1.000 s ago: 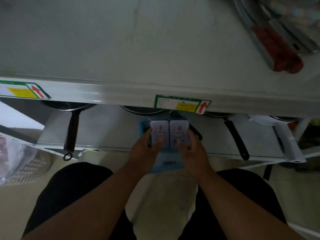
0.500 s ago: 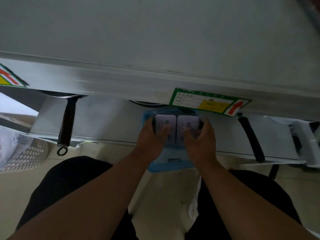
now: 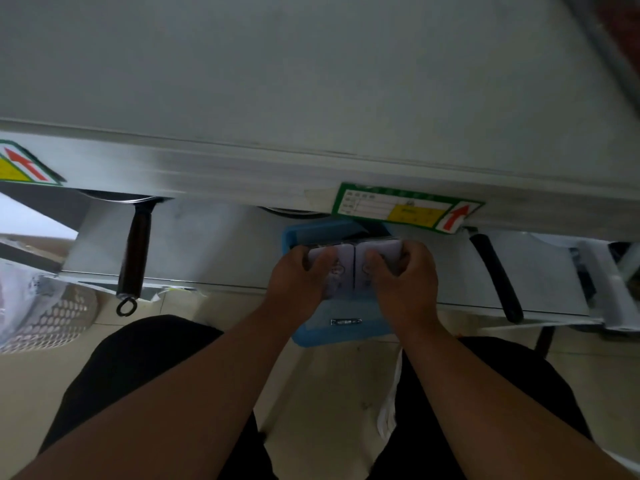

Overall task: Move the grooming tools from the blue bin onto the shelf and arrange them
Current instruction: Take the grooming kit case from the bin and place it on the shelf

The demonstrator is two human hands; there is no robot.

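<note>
A blue bin (image 3: 341,332) sits on the floor in front of me, partly under the lower shelf. Above it I hold two pale packaged grooming tools side by side. My left hand (image 3: 298,278) grips the left pack (image 3: 341,270), its thumb over the front. My right hand (image 3: 407,275) grips the right pack (image 3: 381,249) the same way. A small metal item (image 3: 346,321) lies on the bin's floor. The wide grey shelf (image 3: 311,81) fills the top of the view, its front edge just above my hands.
Pans hang off the lower shelf: a brown handle with a ring (image 3: 135,258) at left, a black handle (image 3: 497,275) at right. A green and yellow label (image 3: 405,211) sticks to the shelf edge. A white perforated basket (image 3: 45,313) stands at far left.
Both hands have lifted the two packs a little higher, toward the shelf's front edge, with fingers curled further over them. The view has tilted, so the red-handled tools at top right left the frame.
</note>
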